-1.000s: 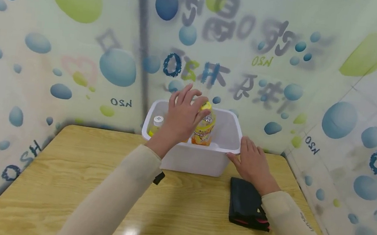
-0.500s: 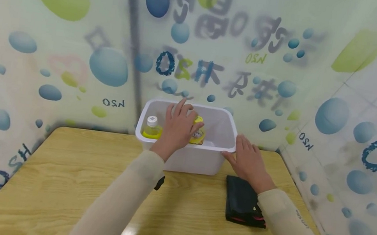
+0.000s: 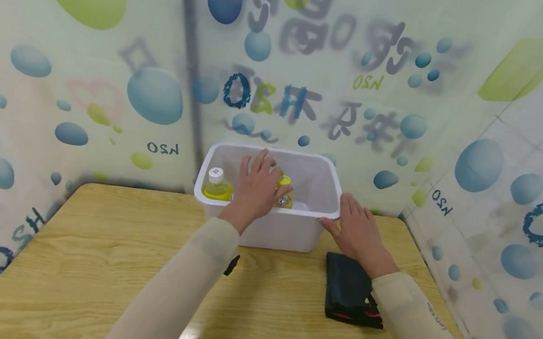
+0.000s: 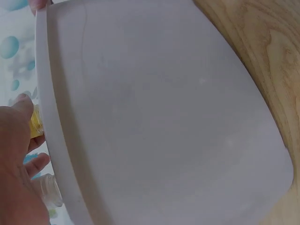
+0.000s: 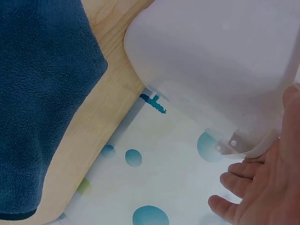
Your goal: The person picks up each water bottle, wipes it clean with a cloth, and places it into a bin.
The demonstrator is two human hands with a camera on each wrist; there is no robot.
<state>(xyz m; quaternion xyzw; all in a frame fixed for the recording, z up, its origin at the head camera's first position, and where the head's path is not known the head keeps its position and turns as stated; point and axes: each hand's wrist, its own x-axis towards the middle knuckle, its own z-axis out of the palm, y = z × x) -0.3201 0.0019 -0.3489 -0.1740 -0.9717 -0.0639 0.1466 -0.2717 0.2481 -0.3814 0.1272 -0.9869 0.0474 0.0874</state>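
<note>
A white plastic bin point(image 3: 279, 230) stands on the wooden table against the wall. Inside it, my left hand point(image 3: 254, 193) pinches a yellow-capped bottle point(image 3: 284, 198) near its top; most of the bottle is hidden behind the bin's front wall. In the left wrist view the thumb and fingers flank the yellow bottle top point(image 4: 35, 123). A clear bottle with a white cap point(image 3: 216, 185) and yellow contents stands in the bin's left end. My right hand point(image 3: 359, 231) rests at the bin's front right corner, thumb along the front rim and fingers extended over the side.
A folded dark blue fleecy cloth point(image 3: 346, 286) lies on the table point(image 3: 137, 266) under my right forearm, with red bits showing at its edge. The patterned wall point(image 3: 377, 137) rises right behind the bin, and walls also close in the left and right sides.
My left hand has lowered the yellow-capped bottle deeper into the bin. The right hand stays at the corner. The head view has shifted slightly.
</note>
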